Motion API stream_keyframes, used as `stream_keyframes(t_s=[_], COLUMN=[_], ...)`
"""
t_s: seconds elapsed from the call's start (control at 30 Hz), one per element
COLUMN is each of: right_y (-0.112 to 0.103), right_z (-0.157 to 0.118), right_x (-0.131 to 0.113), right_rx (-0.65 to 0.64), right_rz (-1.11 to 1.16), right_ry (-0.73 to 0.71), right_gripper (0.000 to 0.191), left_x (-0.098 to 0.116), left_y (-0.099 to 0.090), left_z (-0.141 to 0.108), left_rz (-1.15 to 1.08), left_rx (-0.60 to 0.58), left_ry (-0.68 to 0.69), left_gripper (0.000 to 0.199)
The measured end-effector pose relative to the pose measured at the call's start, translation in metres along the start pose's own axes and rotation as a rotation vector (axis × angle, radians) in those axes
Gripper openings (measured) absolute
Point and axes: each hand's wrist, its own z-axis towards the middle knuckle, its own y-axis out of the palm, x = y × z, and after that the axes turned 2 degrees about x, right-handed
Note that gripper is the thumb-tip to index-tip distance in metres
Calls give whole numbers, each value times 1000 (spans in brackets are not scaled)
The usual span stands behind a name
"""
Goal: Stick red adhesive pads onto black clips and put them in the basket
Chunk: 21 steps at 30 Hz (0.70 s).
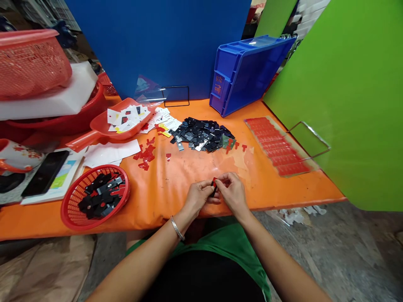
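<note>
Near the table's front edge, my left hand [197, 196] grips a small black piece [213, 192] with a red part [214, 180] on its upper end. My right hand [232, 192] touches the same piece from the right, its fingertips closed at the red part. Beyond the hands lies a pile of black pieces [203, 133]. Small red T-shaped pieces [147, 154] are scattered left of the pile, and a few more sit at its right end. A round red basket [67, 209] at the left holds several black pieces, some with red parts.
The orange table [176, 184] carries a red scoop [100, 121] with white papers, a black phone [45, 173], a mug [20, 155] and a sheet of red pieces [273, 144]. A blue crate [248, 75] stands behind. Blue and green panels border the table; stacked baskets are at left.
</note>
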Motion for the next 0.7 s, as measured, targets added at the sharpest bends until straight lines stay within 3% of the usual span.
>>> stream_keyframes(t_s=[0.1, 0.17, 0.23, 0.37, 0.5, 0.7], right_y=[-1, -3, -6, -12, -17, -23], right_z=[-1, 1, 4, 9, 6, 5], right_x=[-2, 0, 2, 3, -4, -20], right_rx=[59, 110, 63, -227, -251, -219], right_rz=[-5, 34, 127, 409, 595, 429], right_ry=[-18, 31, 118, 309, 462, 277], right_gripper=[16, 40, 52, 30, 30, 26], left_x=[1, 2, 2, 3, 8, 13], left_y=[0, 0, 1, 2, 2, 2], left_z=[-1, -1, -1, -5, -12, -13], left_rz=[-13, -14, -7, 15, 29, 46], left_rx=[-2, 3, 10, 26, -4, -1], left_ry=[5, -4, -12, -21, -46, -18], left_gripper=[18, 16, 15, 18, 20, 26])
